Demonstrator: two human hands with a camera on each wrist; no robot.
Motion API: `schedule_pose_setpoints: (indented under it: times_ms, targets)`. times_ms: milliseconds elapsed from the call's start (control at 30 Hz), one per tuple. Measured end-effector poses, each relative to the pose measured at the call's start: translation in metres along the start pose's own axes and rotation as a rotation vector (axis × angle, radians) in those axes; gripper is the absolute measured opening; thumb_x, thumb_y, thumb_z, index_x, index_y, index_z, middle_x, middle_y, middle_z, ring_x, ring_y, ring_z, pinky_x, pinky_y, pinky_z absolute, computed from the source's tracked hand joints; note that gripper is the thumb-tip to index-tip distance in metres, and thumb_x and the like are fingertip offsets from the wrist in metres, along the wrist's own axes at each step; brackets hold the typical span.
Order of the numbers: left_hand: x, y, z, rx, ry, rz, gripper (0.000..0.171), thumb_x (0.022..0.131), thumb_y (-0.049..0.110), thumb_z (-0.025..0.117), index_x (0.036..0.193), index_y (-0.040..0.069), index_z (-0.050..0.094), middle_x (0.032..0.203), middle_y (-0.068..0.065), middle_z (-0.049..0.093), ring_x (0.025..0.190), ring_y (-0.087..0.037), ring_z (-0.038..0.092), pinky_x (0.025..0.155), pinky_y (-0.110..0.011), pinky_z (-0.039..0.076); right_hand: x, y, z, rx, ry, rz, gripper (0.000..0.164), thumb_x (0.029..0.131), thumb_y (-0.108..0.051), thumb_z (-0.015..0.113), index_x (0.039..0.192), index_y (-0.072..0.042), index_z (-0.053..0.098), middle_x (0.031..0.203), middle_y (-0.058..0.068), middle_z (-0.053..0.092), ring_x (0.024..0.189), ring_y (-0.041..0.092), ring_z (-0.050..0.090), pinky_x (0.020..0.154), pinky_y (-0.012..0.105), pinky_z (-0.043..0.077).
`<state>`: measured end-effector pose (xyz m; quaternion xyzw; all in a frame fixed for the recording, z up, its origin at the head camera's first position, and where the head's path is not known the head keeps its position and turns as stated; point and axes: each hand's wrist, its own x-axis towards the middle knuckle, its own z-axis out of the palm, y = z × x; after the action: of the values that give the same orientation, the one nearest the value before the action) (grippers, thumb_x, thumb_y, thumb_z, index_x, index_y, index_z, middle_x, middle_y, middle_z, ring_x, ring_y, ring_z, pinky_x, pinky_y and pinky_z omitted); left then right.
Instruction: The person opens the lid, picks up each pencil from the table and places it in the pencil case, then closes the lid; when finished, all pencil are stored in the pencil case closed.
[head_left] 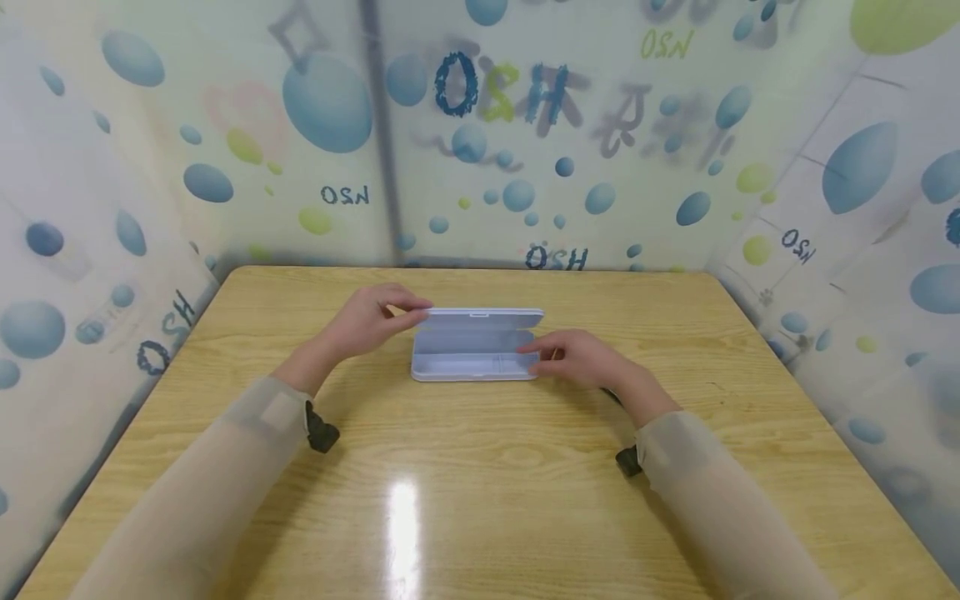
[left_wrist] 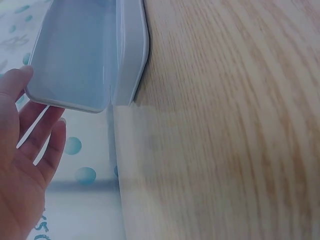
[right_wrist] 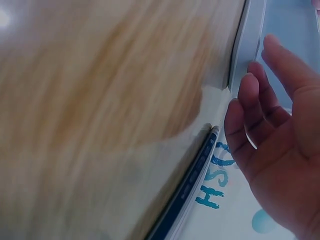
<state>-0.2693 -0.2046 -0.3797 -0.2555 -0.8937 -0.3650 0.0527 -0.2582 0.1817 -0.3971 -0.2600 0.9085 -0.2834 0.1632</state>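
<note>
A pale lavender pencil case (head_left: 453, 365) lies on the table with its lid (head_left: 483, 318) raised. Its inside shows a long compartment and a smaller one at the right, with nothing seen in them. My left hand (head_left: 378, 319) pinches the lid's left corner between thumb and fingers; the left wrist view shows the lid (left_wrist: 72, 55) from inside. At the case's right end is my right hand (head_left: 581, 358), its fingers loosely bent and apart. Whether its fingertips touch the case is hard to tell. Below this hand lies a slim dark-blue pen or pencil (right_wrist: 187, 187).
The wooden table (head_left: 480, 467) extends on all sides of the case. Patterned sheets (head_left: 480, 192) with blue and green drops stand behind and along both sides. A dark strap device (head_left: 322, 432) sits at the left wrist, another (head_left: 628, 460) at the right.
</note>
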Motion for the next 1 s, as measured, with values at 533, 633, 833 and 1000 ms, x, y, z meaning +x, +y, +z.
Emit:
schedule_pose_setpoints:
  times_ms: [533,633,833,1000]
  targets:
    - [0.007,0.000,-0.001,-0.032,0.044,-0.030,0.023,0.108,0.017,0.073,0.129,0.013,0.082,0.126,-0.010,0.080,0.114,-0.029,0.074,0.091,-0.038,0.061,0.008,-0.007,0.000,-0.040,-0.041,0.056,0.040,0.105,-0.032,0.077,0.144,-0.025,0.074,0.145,0.005,0.072,0.105,0.019,0.058,0.091,0.035,0.049]
    - [0.009,-0.003,0.000,-0.045,0.069,-0.014,0.024,0.109,0.013,0.070,0.130,0.012,0.081,0.131,-0.012,0.078,0.117,-0.031,0.074,0.090,-0.033,0.061,0.010,-0.008,-0.002,-0.041,-0.054,0.068,0.040,0.105,-0.031,0.078,0.144,-0.024,0.075,0.131,0.005,0.075,0.100,0.019,0.058,0.089,0.033,0.048]
    - [0.014,-0.011,0.000,-0.056,0.060,-0.048,0.029,0.111,0.009,0.064,0.137,0.012,0.078,0.143,-0.015,0.073,0.116,-0.033,0.075,0.084,-0.029,0.062,0.011,-0.008,-0.003,-0.025,-0.074,0.086,0.040,0.105,-0.029,0.078,0.144,-0.024,0.075,0.112,0.003,0.074,0.089,0.017,0.054,0.081,0.031,0.046]
    - [0.019,-0.018,0.001,-0.094,0.029,-0.109,0.036,0.112,0.009,0.062,0.144,0.018,0.074,0.152,-0.011,0.068,0.121,-0.036,0.075,0.076,-0.030,0.059,0.011,-0.007,-0.003,0.002,-0.075,0.090,0.040,0.105,-0.029,0.078,0.144,-0.024,0.075,0.108,0.004,0.073,0.083,0.016,0.053,0.077,0.030,0.047]
